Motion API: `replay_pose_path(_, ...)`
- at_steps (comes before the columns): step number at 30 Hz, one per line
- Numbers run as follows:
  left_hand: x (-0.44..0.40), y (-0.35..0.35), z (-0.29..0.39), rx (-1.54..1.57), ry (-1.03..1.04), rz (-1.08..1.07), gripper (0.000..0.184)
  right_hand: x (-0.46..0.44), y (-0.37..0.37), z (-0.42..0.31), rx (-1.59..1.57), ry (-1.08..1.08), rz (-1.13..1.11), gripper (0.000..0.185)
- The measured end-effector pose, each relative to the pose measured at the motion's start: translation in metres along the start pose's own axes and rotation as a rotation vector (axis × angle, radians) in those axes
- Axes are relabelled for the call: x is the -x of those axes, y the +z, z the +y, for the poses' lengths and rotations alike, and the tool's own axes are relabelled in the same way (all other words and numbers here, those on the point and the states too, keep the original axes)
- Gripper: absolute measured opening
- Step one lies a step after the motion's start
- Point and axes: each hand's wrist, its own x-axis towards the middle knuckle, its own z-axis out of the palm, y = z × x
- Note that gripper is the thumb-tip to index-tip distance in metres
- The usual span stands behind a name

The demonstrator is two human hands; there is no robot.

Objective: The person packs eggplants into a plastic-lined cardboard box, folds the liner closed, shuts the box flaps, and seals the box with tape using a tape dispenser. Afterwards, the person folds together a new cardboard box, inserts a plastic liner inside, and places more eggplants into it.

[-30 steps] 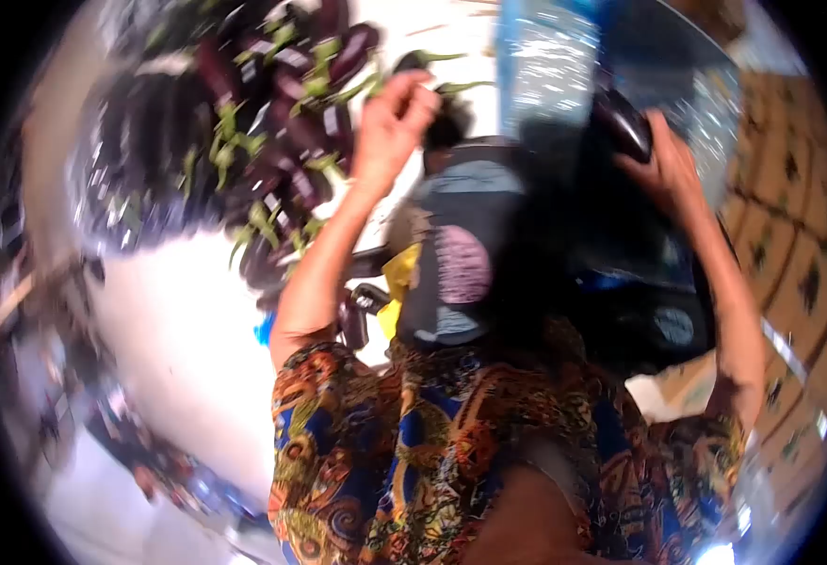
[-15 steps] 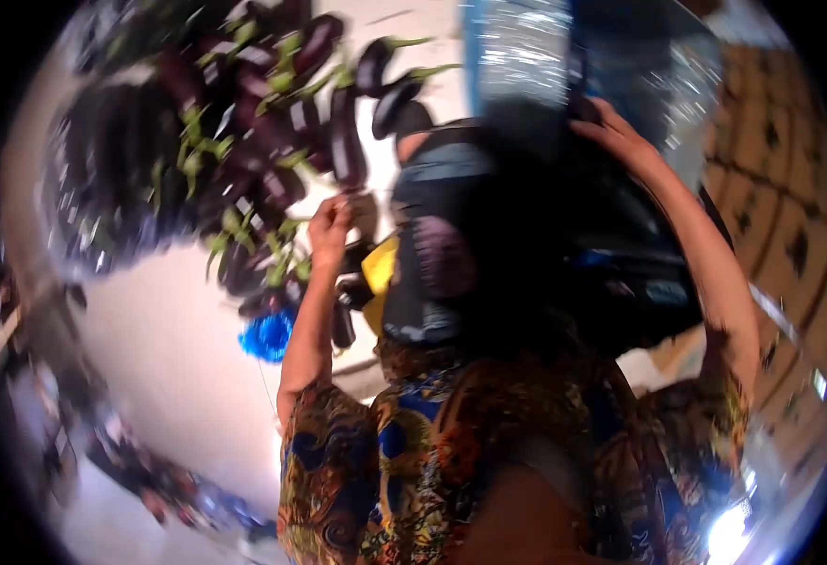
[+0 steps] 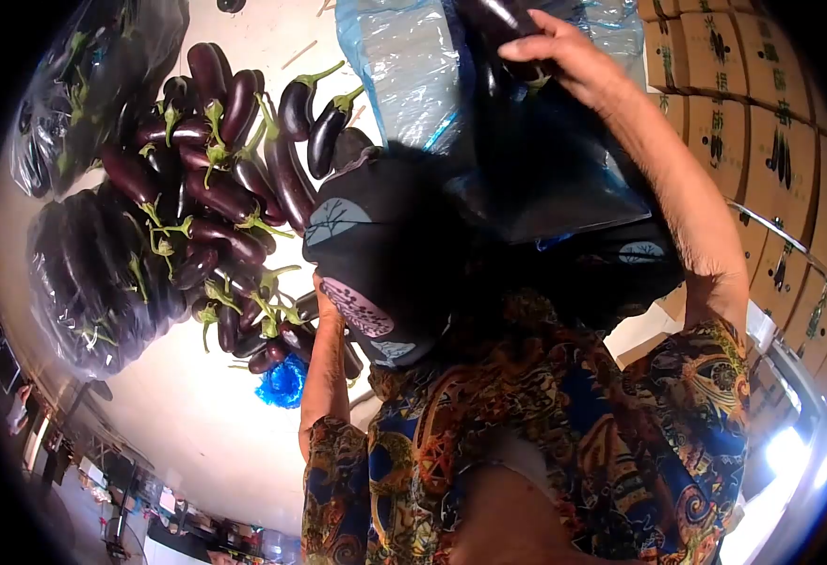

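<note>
My right hand (image 3: 564,55) is closed around a dark purple eggplant (image 3: 500,21) at the top of the view, over a clear bluish plastic bag (image 3: 404,71). Most of my left hand (image 3: 323,290) is hidden behind my knee in black printed trousers, so its fingers do not show. Close to it lies a loose heap of eggplants (image 3: 225,193) with green stems, spread over the pale floor. Shadow covers the part of the bag in front of me.
Two filled clear bags of eggplants, one nearer (image 3: 93,282) and one farther (image 3: 84,94), stand left of the heap. A blue bundle of ties (image 3: 282,381) lies at its near end. Stacked brown cartons (image 3: 724,141) line the right side.
The view has shifted, and things on the floor appear lower. My left hand, seen closed beside the heap before, is now mostly behind my knee. My right hand appears higher, with the eggplant clearer.
</note>
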Motion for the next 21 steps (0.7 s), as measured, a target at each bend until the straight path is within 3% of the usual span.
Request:
replay_pose_path(1, 0.001, -0.006, -0.014, -0.171, 0.088, 0.02, 0.021, 0.008, -0.003, -0.021, -0.439, 0.081, -0.116, 0.04)
replay_pose_path(4, 0.009, -0.005, -0.009, -0.182, 0.071, 0.044, 0.02, 0.027, -0.01, -0.058, -0.742, 0.099, -0.129, 0.036)
replay_pose_path(5, 0.01, -0.003, -0.005, -0.139, 0.035, 0.044, 0.019, 0.029, -0.016, -0.066, -0.736, 0.107, -0.168, 0.042)
replay_pose_path(7, 0.013, -0.001, 0.003, -0.081, -0.023, 0.048, 0.018, 0.036, -0.015, -0.081, -0.477, -0.096, -0.088, 0.055)
replay_pose_path(8, 0.013, -0.002, 0.005, -0.068, -0.038, 0.048, 0.018, 0.034, -0.011, -0.084, -0.367, -0.175, -0.166, 0.067)
replay_pose_path(9, 0.014, -0.001, 0.008, -0.059, -0.048, 0.05, 0.018, 0.039, 0.001, -0.098, -0.236, -0.145, -0.006, 0.075)
replay_pose_path(11, 0.013, 0.001, 0.01, -0.041, -0.062, 0.051, 0.017, 0.027, -0.022, -0.063, 0.532, -0.061, 0.048, 0.072)
replay_pose_path(12, 0.013, 0.003, 0.01, -0.031, -0.07, 0.05, 0.016, 0.022, -0.026, -0.02, 0.691, -0.31, 0.097, 0.059)
replay_pose_path(15, 0.013, 0.009, 0.009, 0.004, -0.086, 0.063, 0.015, 0.013, -0.02, 0.035, 1.431, -0.689, -0.009, 0.047)
replay_pose_path(17, 0.012, 0.012, 0.009, 0.035, -0.102, 0.074, 0.015, 0.013, -0.008, 0.099, 1.81, -0.677, -0.178, 0.041)
replay_pose_path(19, 0.015, 0.017, 0.013, 0.053, -0.114, 0.09, 0.014, 0.019, 0.007, 0.12, 1.814, -0.66, -0.22, 0.035)
replay_pose_path(21, 0.018, 0.028, 0.019, 0.097, -0.135, 0.123, 0.013, 0.029, 0.025, 0.121, 1.402, -0.544, -0.275, 0.03)
